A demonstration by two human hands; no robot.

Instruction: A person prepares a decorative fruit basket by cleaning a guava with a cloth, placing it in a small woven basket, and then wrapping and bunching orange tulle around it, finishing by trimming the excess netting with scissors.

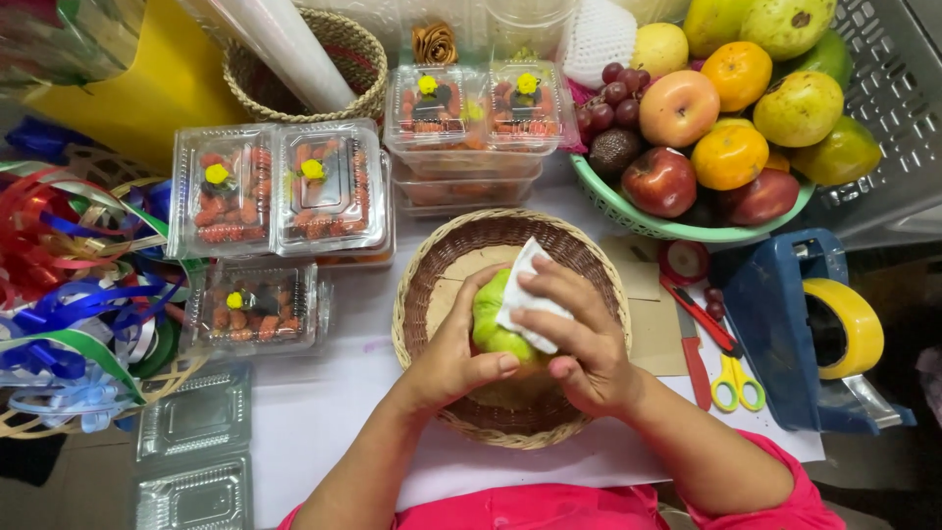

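Note:
My left hand (451,355) grips a green fruit (494,324) from the left, over a round brown wicker basket (432,270) on the white table. My right hand (574,329) presses a folded white cloth (525,294) against the fruit's upper right side. Both hands are above the basket's middle. Pink sleeves show at the frame's bottom.
A green bowl (628,218) piled with apples, oranges, grapes and mangoes stands at the back right. Clear plastic boxes of red fruit (280,186) lie left and behind. Ribbons (59,294) at far left; a blue tape dispenser (805,324), scissors (731,378) and red knife (695,358) at right.

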